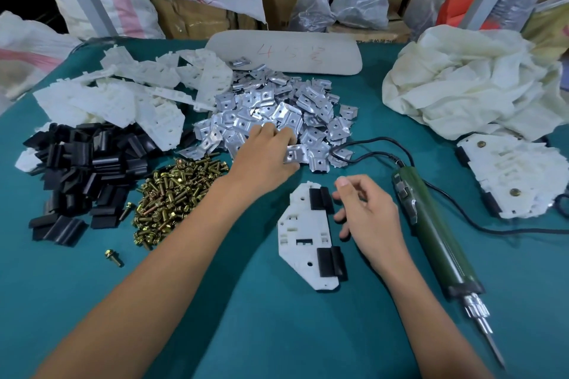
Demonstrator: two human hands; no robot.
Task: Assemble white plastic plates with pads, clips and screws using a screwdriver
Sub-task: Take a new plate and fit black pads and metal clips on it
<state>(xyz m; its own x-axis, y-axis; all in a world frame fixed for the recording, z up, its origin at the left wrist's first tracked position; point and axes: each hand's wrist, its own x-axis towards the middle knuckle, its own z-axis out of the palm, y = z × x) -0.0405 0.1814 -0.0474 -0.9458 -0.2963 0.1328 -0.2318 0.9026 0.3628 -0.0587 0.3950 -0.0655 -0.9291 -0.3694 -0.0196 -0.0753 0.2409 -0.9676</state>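
Note:
A white plastic plate lies flat in front of me with two black pads clipped to its right edge. My left hand reaches into the pile of metal clips and pinches one clip at the pile's near edge. Just right of the plate hovers my right hand, its fingers loosely curled and holding nothing. The green electric screwdriver lies on the cloth to the right, tip pointing toward me.
Brass screws are heaped to the left, with loose black pads further left and spare white plates behind them. Finished plates are stacked at the right by a crumpled white bag. The screwdriver's cable loops past the clips.

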